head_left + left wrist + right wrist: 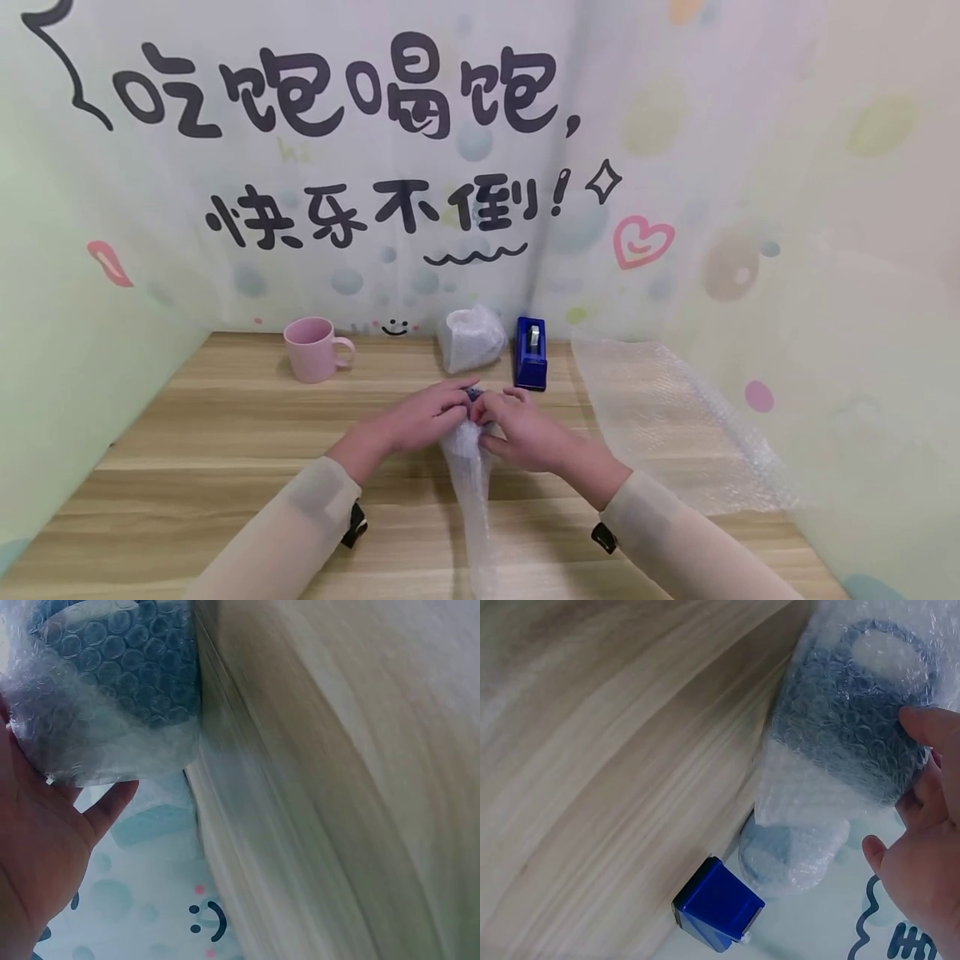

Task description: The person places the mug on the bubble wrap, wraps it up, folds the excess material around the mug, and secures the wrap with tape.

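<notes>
A dark blue-grey mug (840, 712) stands between my hands, wrapped in bubble wrap (467, 467); its ring-shaped handle shows through the plastic in the right wrist view. A long loose tail of the wrap runs from it toward the table's near side. My left hand (427, 414) holds the wrapped mug from the left, fingers over its top edge. On the other side, my right hand (528, 429) pinches the wrap at the top with bent fingers. The fingertips of both hands nearly meet there. In the left wrist view the hand (45, 847) lies along the wrapped mug's side.
Behind the hands sit another bubble-wrapped bundle (472, 337) and a blue tape dispenser (531, 358). A pink mug (310, 350) is at the back left. A flat sheet of bubble wrap (667, 425) spreads over the right side of the wooden table (247, 433), against the wall.
</notes>
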Available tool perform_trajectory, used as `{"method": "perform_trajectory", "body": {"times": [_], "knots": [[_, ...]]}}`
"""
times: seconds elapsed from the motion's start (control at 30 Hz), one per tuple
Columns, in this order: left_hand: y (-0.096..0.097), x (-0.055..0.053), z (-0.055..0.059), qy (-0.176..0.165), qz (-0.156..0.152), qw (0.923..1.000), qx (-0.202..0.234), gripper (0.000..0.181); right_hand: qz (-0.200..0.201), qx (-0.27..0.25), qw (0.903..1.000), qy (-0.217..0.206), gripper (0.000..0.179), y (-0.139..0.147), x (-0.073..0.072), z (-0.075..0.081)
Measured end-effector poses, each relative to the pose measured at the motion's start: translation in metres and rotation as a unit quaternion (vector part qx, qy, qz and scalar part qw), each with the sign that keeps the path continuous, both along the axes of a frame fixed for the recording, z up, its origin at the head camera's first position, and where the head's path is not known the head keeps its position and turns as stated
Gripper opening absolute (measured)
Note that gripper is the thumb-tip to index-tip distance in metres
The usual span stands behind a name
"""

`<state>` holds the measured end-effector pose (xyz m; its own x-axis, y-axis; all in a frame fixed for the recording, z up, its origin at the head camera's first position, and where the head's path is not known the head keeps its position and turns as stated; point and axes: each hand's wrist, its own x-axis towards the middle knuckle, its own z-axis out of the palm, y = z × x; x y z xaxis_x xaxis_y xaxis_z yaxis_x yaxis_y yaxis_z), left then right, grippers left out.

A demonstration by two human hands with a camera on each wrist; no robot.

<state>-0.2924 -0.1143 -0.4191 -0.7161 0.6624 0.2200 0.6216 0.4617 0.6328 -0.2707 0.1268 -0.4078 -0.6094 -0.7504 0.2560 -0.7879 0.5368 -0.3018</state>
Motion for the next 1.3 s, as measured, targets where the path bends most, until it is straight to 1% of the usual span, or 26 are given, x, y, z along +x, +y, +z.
{"method": "perform_trajectory", "body": {"times": [0.03, 0.1, 0.17, 0.2, 0.27, 0.33, 0.4, 0.47, 0.53, 0.57, 0.63, 0.7, 0.73, 0.77, 0.83, 0.9, 0.93, 1.03, 1.1, 1.13, 1.2, 1.27, 1.3], "knots": [[0.001, -0.001, -0.001, 0.000, 0.001, 1.0000, 0.004, 0.030, -0.002, -0.003, 0.9999, 0.015, 0.027, 0.000, 0.001, -0.002], [0.003, -0.003, -0.002, -0.006, 0.001, 0.9999, 0.015, 0.037, -0.004, -0.012, 0.9986, 0.052, 0.028, 0.001, 0.002, -0.004], [0.004, -0.004, -0.002, -0.011, 0.002, 0.9997, 0.022, 0.051, -0.014, -0.018, 0.9945, 0.102, 0.031, 0.002, 0.003, -0.006], [0.005, -0.004, -0.002, -0.011, 0.000, 0.9997, 0.022, 0.056, -0.022, -0.018, 0.9910, 0.131, 0.034, 0.002, 0.004, -0.007], [0.005, -0.004, -0.001, -0.001, 0.001, 0.9999, 0.017, 0.054, -0.038, -0.011, 0.9831, 0.179, 0.041, 0.002, 0.008, -0.007], [0.005, -0.004, 0.000, 0.011, 0.000, 0.9999, 0.004, 0.050, -0.041, 0.014, 0.9746, 0.220, 0.051, 0.003, 0.014, -0.005], [0.006, -0.003, 0.001, 0.025, -0.007, 0.9996, -0.011, 0.043, -0.009, 0.044, 0.9679, 0.247, 0.055, 0.005, 0.025, -0.002], [0.006, -0.002, 0.001, 0.032, -0.010, 0.9992, -0.020, 0.040, 0.048, 0.075, 0.9602, 0.265, 0.057, 0.008, 0.040, 0.002], [0.007, -0.002, 0.001, 0.034, -0.013, 0.9990, -0.025, 0.038, 0.112, 0.101, 0.9491, 0.277, 0.057, 0.011, 0.056, 0.004], [0.007, -0.002, 0.002, 0.033, -0.011, 0.9991, -0.024, 0.038, 0.140, 0.108, 0.9428, 0.282, 0.052, 0.012, 0.063, 0.004], [0.007, -0.002, 0.002, 0.037, -0.004, 0.9990, -0.023, 0.038, 0.180, 0.116, 0.9306, 0.297, 0.033, 0.012, 0.074, 0.003], [0.006, -0.003, 0.003, 0.041, 0.000, 0.9989, -0.022, 0.036, 0.199, 0.104, 0.9216, 0.317, 0.018, 0.012, 0.079, 0.002], [0.006, -0.003, 0.003, 0.041, 0.001, 0.9990, -0.020, 0.035, 0.201, 0.087, 0.9200, 0.325, 0.013, 0.012, 0.079, 0.001], [0.005, -0.003, 0.003, 0.040, -0.001, 0.9990, -0.018, 0.035, 0.197, 0.066, 0.9197, 0.333, 0.010, 0.012, 0.077, -0.001], [0.005, -0.003, 0.001, 0.038, -0.006, 0.9992, -0.015, 0.034, 0.175, 0.007, 0.9256, 0.336, 0.015, 0.011, 0.070, -0.004], [0.005, -0.003, 0.000, 0.038, -0.010, 0.9991, -0.012, 0.032, 0.139, -0.061, 0.9389, 0.309, 0.024, 0.011, 0.060, -0.007], [0.006, -0.003, -0.001, 0.038, -0.013, 0.9991, -0.011, 0.030, 0.119, -0.092, 0.9459, 0.287, 0.026, 0.010, 0.055, -0.008], [0.007, -0.002, -0.002, 0.052, -0.013, 0.9985, -0.014, 0.026, 0.055, -0.160, 0.9660, 0.196, 0.025, 0.007, 0.042, -0.008], [0.007, -0.002, -0.002, 0.059, -0.010, 0.9980, -0.018, 0.023, 0.012, -0.177, 0.9757, 0.129, 0.020, 0.004, 0.035, -0.006], [0.007, -0.002, -0.002, 0.053, -0.006, 0.9984, -0.019, 0.022, -0.010, -0.183, 0.9785, 0.095, 0.019, 0.002, 0.033, -0.005], [0.006, -0.002, -0.001, 0.042, 0.003, 0.9990, -0.018, 0.023, -0.049, -0.189, 0.9802, 0.032, 0.017, -0.001, 0.028, -0.003], [0.005, -0.001, 0.000, 0.019, 0.015, 0.9997, -0.010, 0.031, -0.081, -0.186, 0.9790, -0.015, 0.018, -0.004, 0.024, 0.000], [0.005, -0.001, 0.000, 0.007, 0.021, 0.9997, -0.006, 0.035, -0.093, -0.182, 0.9784, -0.030, 0.018, -0.005, 0.022, 0.001]]}}
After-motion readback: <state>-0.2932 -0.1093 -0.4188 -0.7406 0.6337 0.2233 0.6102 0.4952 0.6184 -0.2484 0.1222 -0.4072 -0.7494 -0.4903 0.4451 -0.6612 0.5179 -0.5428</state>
